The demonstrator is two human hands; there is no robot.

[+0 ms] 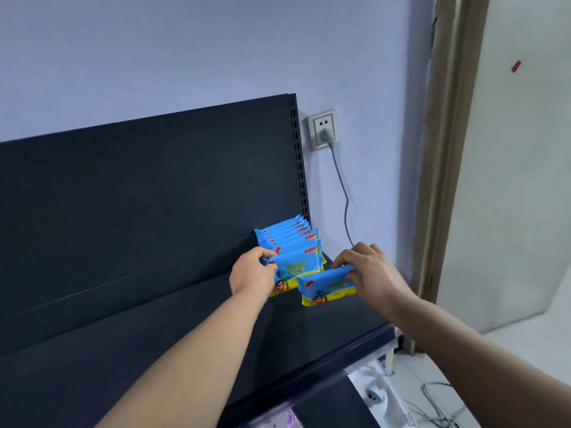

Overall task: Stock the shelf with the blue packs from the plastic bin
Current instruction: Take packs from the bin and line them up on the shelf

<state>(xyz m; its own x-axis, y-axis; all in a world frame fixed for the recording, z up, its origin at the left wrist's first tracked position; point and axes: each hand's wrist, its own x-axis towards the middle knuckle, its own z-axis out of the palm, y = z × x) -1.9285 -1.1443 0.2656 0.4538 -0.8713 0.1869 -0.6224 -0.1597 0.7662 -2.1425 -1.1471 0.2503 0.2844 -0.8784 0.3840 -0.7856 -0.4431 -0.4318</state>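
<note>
No legible print on blue packs [296,263]

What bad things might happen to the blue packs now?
The row of blue packs stands on edge, held by the left hand; letting go might tip it forward. The right hand holds a loose pack near the right end of the shelf, where it might slide off.

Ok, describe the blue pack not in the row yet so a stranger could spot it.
On the dark shelf, at its right end below the wall socket, a row of blue packs stands. In front of that row the right hand grips one pack. It alone sits out of line, nearest the front edge.
</note>
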